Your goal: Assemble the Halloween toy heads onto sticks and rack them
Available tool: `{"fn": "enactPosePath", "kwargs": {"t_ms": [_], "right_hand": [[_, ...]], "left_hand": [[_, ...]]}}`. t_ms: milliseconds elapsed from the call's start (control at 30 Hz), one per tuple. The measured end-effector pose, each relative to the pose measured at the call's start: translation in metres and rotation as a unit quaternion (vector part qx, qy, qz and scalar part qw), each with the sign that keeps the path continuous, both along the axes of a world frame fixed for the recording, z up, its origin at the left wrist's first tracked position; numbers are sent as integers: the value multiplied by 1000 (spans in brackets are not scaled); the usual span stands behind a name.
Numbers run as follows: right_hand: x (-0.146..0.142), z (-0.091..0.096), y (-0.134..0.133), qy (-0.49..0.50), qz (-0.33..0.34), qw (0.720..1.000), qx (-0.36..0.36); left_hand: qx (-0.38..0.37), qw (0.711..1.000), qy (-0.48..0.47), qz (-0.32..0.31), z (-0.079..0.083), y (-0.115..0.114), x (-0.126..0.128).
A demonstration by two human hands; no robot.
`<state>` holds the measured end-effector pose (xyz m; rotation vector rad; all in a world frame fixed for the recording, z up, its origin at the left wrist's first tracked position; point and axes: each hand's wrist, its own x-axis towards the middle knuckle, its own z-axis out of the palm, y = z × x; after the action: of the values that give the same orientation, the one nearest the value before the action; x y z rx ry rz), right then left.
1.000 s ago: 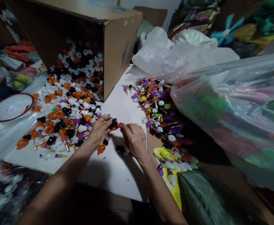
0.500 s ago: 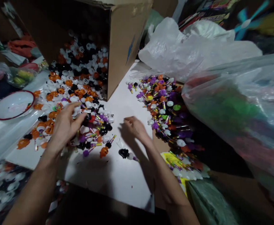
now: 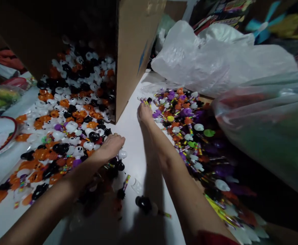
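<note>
Left hand [image 3: 111,147] lies curled, palm down, on plastic skull toys [image 3: 79,151] at 9 o'clock; right hand [image 3: 145,114] sits, fingers bunched, at striped sticks [image 3: 145,101] near 12 o'clock; neither grip can be confirmed

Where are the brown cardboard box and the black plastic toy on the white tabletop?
Brown cardboard box [image 3: 138,44]: head view, on its side wall.
Black plastic toy [image 3: 143,204]: head view, on its rounded end.

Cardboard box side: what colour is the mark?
The mark is blue, on the brown cardboard box; head view.
</note>
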<state>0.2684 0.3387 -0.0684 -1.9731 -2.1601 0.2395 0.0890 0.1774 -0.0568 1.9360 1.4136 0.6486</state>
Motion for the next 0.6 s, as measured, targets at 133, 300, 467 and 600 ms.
{"fn": "enactPosePath", "kwargs": {"t_ms": [133,300,467,600], "right_hand": [[11,-1,-72,-7,51,999,-13],[48,45,-207,192,83,976,63],[44,72,-303,311,152,927,147],[43,70,-326,310,102,926,191]], "left_hand": [[-9,992,-86,97,35,-11,-3],[-172,840,-478,192,60,-46,14],[-236,792,-535,176,55,-92,36],[-240,786,-536,193,52,-119,45]]}}
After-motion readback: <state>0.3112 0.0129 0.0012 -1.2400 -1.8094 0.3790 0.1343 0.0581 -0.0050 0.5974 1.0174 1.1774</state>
